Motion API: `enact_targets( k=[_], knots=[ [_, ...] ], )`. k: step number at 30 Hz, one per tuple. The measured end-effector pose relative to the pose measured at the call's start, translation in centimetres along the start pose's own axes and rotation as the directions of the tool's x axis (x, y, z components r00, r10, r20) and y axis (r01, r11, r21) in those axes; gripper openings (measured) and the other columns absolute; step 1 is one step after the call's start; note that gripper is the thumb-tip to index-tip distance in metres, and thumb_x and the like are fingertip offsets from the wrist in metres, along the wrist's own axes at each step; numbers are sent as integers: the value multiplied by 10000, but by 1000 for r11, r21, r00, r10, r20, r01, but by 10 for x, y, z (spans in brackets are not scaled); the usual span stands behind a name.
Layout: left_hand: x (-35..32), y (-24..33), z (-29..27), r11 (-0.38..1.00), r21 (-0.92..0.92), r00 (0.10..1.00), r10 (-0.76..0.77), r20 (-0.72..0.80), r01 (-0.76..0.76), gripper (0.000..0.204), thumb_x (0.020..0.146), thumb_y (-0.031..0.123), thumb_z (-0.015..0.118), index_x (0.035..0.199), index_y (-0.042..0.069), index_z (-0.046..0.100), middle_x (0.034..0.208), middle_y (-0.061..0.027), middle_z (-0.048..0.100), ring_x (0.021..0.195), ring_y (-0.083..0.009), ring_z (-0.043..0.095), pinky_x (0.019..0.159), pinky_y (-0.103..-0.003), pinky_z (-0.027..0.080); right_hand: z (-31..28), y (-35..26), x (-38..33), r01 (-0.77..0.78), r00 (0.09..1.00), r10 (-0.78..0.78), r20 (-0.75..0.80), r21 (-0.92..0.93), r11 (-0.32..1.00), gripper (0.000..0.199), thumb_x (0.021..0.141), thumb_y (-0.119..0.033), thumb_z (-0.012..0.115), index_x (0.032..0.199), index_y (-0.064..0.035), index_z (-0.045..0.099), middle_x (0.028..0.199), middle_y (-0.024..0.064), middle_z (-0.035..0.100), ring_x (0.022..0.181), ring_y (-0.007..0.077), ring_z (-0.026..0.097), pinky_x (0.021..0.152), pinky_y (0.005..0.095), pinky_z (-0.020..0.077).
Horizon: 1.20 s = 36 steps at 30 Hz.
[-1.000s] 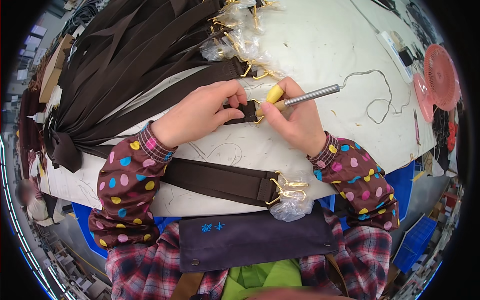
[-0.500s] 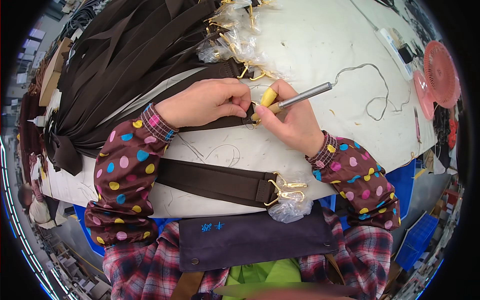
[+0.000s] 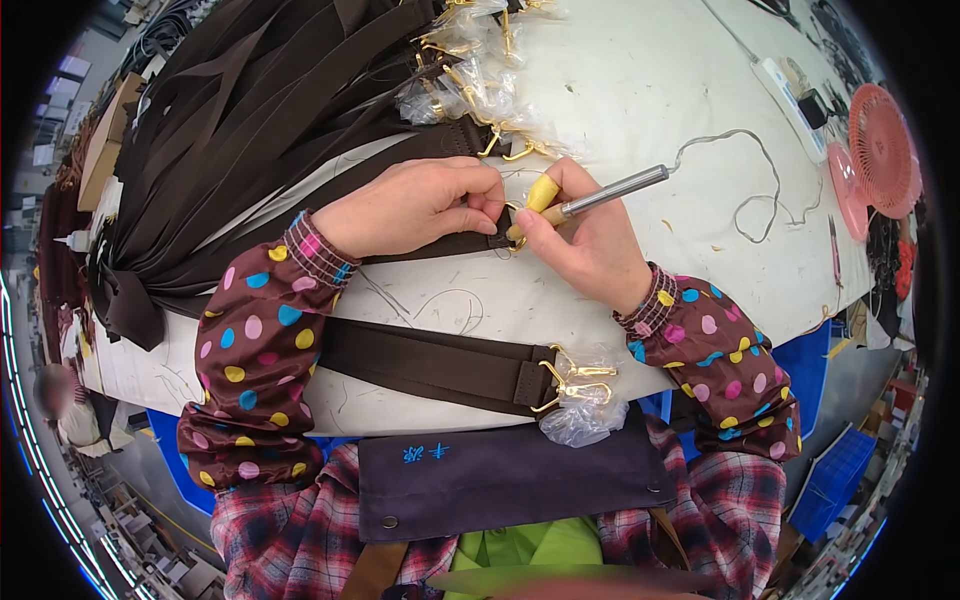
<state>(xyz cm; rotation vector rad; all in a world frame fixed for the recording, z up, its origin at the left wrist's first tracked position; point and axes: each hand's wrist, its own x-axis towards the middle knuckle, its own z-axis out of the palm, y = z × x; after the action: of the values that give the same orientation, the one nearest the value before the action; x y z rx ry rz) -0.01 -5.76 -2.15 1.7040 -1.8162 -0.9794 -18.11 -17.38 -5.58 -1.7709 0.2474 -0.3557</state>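
The left hand (image 3: 418,208) bends toward three o'clock, thumb and fingertips drawn close together at the end of a dark strap (image 3: 462,245); whether they grip it is hidden. The strap's end lies between both hands. The right hand (image 3: 592,245) points to ten o'clock, fingers closed around a corded metal tool (image 3: 625,190). From there, piled straps (image 3: 270,120) lie toward ten, bagged gold clips (image 3: 472,88) near eleven, a pink fan (image 3: 882,150) toward two.

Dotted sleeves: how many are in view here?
2. One sleeve runs up to the left hand, the other sleeve to the right hand, which holds a tool. No others show, though any farther off could be hidden or too small to tell.
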Motion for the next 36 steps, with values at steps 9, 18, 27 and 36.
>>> enact_targets(
  k=[9, 18, 27, 36],
  knots=[
    [-2, -2, 2, 999, -42, 999, -35, -39, 34, 95, 870, 70, 616, 894, 30, 532, 813, -57, 548, 726, -157, 528, 674, -281, 445, 3, 3, 2, 54, 996, -54, -68, -10, 999, 191, 838, -102, 651, 867, -27, 478, 713, 40, 576, 620, 91, 554, 549, 241, 447],
    [-6, -5, 8, 993, -98, 983, -73, -167, 57, 109, 901, 70, 585, 906, 30, 484, 727, -39, 535, 658, -125, 495, 615, -267, 415, 3, 1, 5, 42, 989, -49, -136, -53, 998, 223, 852, -148, 681, 906, -38, 494, 685, 6, 530, 555, 45, 440, 489, 212, 356],
    [-7, -3, 6, 991, -101, 983, -104, -149, 90, 113, 904, 80, 585, 915, 36, 481, 728, -45, 537, 658, -142, 495, 615, -274, 417, 5, 3, 7, 66, 987, -79, -137, -94, 993, 218, 843, -154, 690, 906, -42, 513, 680, -7, 518, 536, 49, 390, 477, 222, 327],
    [-7, -4, 6, 989, -111, 983, -114, -144, 98, 108, 911, 91, 579, 920, 44, 482, 726, -33, 536, 642, -117, 493, 591, -261, 418, 5, 3, 7, 57, 988, -71, -136, -107, 993, 213, 840, -151, 691, 906, -44, 519, 670, -10, 506, 525, 49, 380, 467, 222, 316]
  ],
)
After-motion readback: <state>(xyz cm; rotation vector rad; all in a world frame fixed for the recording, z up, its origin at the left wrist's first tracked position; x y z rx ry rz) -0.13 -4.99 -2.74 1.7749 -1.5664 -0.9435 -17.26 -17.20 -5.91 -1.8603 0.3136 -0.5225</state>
